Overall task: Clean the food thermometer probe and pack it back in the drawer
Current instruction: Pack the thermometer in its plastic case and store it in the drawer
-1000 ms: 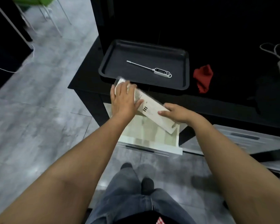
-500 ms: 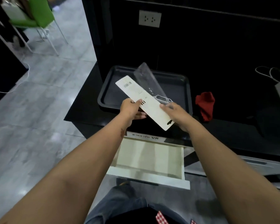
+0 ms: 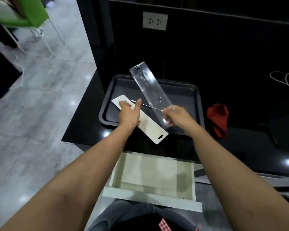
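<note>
Packaging is apart in the head view: the left hand [image 3: 129, 113] presses flat, fingers spread, on the white backing card [image 3: 150, 128], which lies slantwise across the near rim of the dark tray [image 3: 196, 97]. The right hand [image 3: 175, 115] pinches the near end of the clear blister cover [image 3: 150, 90], tilted up and away over the tray. And the thermometer probe [image 3: 148, 106]? Only its thin metal stem shows, lying in the tray between the two hands, long axis running left to right with the tip just past the left thumb; its head is hidden behind the cover and the right hand. So the right hand looks nearer the grip end, but it is occupied. The red cloth [image 3: 218, 120] waits on the counter to the right, the open drawer [image 3: 153, 175] sits below.
</note>
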Available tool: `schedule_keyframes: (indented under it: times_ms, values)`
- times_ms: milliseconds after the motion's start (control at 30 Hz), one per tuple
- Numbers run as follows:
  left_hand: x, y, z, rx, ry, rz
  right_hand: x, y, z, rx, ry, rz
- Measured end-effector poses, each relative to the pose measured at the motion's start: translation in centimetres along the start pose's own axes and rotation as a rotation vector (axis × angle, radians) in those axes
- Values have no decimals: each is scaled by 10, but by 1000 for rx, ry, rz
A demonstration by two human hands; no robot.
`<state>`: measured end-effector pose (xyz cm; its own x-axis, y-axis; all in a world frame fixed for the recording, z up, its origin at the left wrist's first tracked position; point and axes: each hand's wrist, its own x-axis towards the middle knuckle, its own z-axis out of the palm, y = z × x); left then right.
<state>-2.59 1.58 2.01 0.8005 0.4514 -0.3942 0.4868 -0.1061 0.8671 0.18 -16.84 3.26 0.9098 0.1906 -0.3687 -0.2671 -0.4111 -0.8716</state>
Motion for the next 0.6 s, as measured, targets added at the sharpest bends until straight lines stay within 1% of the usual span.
schedule_keyframes:
  times_ms: [100, 133, 167, 200, 233, 267, 300, 333, 367, 400, 433, 467, 500, 600]
  values:
    - [0, 14, 11, -238, -258, -103, 3, -7, 3, -58, -211, 84]
    - [1, 18, 15, -337, -302, -146, 5, -8, 3, -103, -267, 93]
    - [3, 21, 17, -429, -308, -184, 6, -10, 3, -141, -297, 93]
    - [6, 22, 20, -493, -292, -212, 10, -10, 3, -169, -281, 89]
    - [10, 21, 22, -520, -274, -226, 15, -7, 2, -195, -203, 75]
    - [12, 19, 23, -535, -266, -234, 21, -4, 1, -226, -67, 50]
    - [14, 18, 23, -549, -261, -245, 29, 2, -3, -314, 96, 8]
    - [16, 17, 23, -568, -266, -262, 35, 8, -8, -492, 220, -37]
    - [16, 16, 22, -582, -273, -280, 39, 16, -12, -702, 249, -54]
    - [16, 15, 21, -595, -282, -294, 41, 23, -15, -883, 208, -50]
    - [17, 13, 21, -591, -288, -301, 43, 29, -16, -1003, 154, -39]
    - [17, 12, 20, -589, -294, -305, 43, 34, -16, -1065, 125, -39]
    - [18, 11, 19, -586, -300, -305, 42, 37, -15, -1099, 141, -66]
    - [20, 10, 19, -592, -312, -318, 42, 42, -10, -1182, 262, -189]
